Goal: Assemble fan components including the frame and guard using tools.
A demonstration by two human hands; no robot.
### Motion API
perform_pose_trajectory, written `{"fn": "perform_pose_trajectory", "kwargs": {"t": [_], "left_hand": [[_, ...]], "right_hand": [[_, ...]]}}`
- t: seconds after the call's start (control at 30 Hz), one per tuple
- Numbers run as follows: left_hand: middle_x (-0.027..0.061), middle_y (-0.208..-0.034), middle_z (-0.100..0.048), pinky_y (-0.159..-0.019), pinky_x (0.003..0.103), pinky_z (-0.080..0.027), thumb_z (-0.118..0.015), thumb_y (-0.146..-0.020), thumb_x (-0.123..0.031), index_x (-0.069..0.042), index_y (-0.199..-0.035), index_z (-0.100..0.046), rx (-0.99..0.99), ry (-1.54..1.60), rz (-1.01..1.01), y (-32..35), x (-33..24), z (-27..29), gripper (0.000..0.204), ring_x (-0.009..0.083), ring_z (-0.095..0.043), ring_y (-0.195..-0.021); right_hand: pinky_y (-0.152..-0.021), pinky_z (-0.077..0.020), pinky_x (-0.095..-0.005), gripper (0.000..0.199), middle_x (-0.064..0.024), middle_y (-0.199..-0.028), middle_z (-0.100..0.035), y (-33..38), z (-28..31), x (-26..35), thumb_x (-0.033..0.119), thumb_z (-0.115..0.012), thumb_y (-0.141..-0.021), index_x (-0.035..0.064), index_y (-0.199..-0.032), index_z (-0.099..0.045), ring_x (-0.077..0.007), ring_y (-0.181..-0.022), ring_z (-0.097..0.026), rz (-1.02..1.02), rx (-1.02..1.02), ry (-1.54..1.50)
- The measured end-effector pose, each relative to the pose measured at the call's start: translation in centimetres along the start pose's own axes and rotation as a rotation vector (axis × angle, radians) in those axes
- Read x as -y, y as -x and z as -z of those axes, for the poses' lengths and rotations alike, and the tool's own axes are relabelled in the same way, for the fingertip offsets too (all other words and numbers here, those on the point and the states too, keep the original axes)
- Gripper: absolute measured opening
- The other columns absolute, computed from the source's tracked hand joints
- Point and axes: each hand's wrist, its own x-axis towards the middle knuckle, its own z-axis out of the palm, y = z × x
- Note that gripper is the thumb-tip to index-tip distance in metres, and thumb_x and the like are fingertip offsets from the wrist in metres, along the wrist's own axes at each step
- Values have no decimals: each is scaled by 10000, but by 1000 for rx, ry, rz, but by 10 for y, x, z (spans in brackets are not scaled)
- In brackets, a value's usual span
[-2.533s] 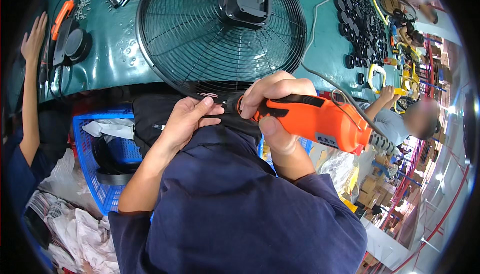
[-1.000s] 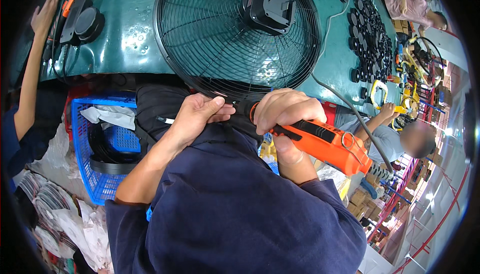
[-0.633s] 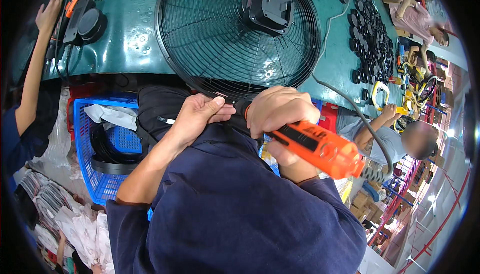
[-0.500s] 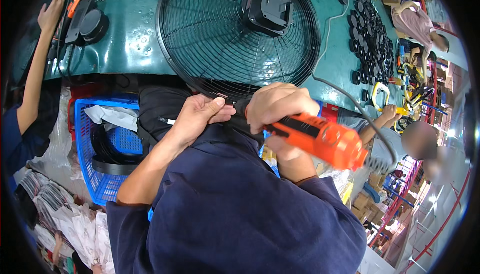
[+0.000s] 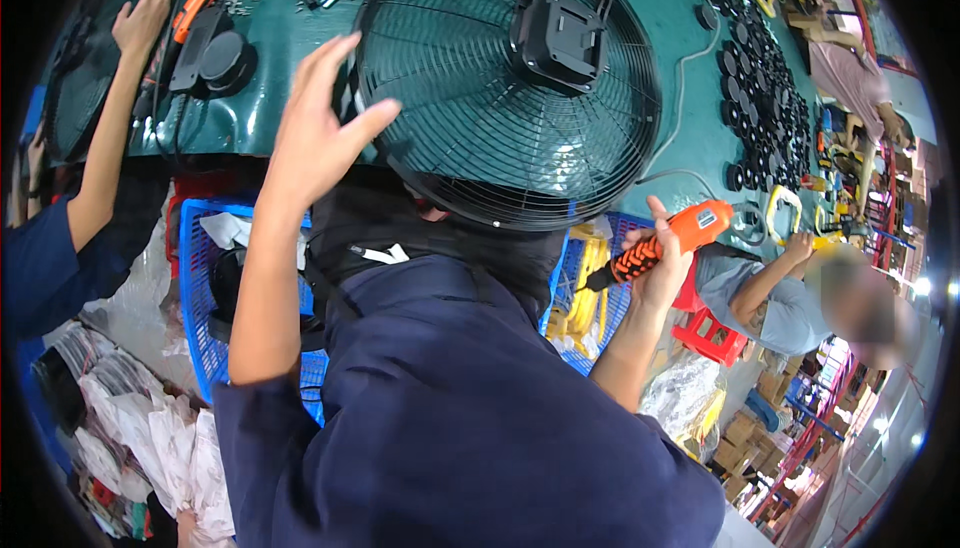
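1. Black wire forms the round guard [image 5: 470, 153], which lies on the green bench [image 5: 705, 148], its near rim jutting out past the bench's front edge; a black box [image 5: 560, 43] sits on its far part
2. Left hand [image 5: 318, 138] is up at the guard's left rim, fingers stretched out, thumb wide apart from them, holding nothing; whether it touches the wire I cannot tell
3. Right hand [image 5: 665, 273] has its fingers curled round an orange driver [image 5: 700, 223], low to the right of the guard and apart from it
4. Driver's long axis runs aslant, butt to the upper right, tip to the lower left in front of a blue crate [image 5: 617, 308], not aimed at the guard
5. Guard, being round, has no long axis; it lies just right of the left fingers, so the left hand is nearer
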Motion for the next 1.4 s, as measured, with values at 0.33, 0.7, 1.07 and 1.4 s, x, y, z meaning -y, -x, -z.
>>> {"fn": "perform_pose_trajectory", "kwargs": {"t": [0.33, 0.7, 1.07, 1.4], "left_hand": [[399, -1604, -184, -1246, 470, -190, -657, -973, -394, 96, -1573, -178, -21, -58, 126, 31, -33, -59, 911, 484, -190, -1527], [181, -1026, -681, -894, 437, -521, -672, -919, -156, -18, -1089, -699, -324, -337, -6, -33, 0, 24, 220, 369, -658, -1009], [133, -1038, -736, -853, 487, -547, -664, -926, -356, -145, -1037, -736, 48, -827, 305, -114, 77, 35, 250, 381, -699, -994], [63, -940, -715, -760, 254, -526, -653, -992, -140, 26, -1026, -665, -181, -15, 116, -89, 64, 61, 170, 128, -684, -822]], "right_hand": [[-604, -583, -379, 378, -156, -1240, -662, -39, -16, -17, 195, -612, -945, -68, -1214, -580, -220, -658, -664, -84, 34, -212], [-640, -563, -352, 329, -238, -1247, -643, -98, 22, -7, 252, -561, -963, -18, -1148, -591, -208, -725, -653, -152, 77, -415], [-652, -562, -384, 417, -275, -1123, -664, -28, 32, 21, 244, -591, -917, -45, -1216, -556, -224, -717, -643, 67, 164, -477], [-567, -535, -366, 462, -203, -891, -645, -5, -4, 58, 266, -629, -905, -41, -1236, -532, -195, -597, -608, 320, 605, -776]]}}
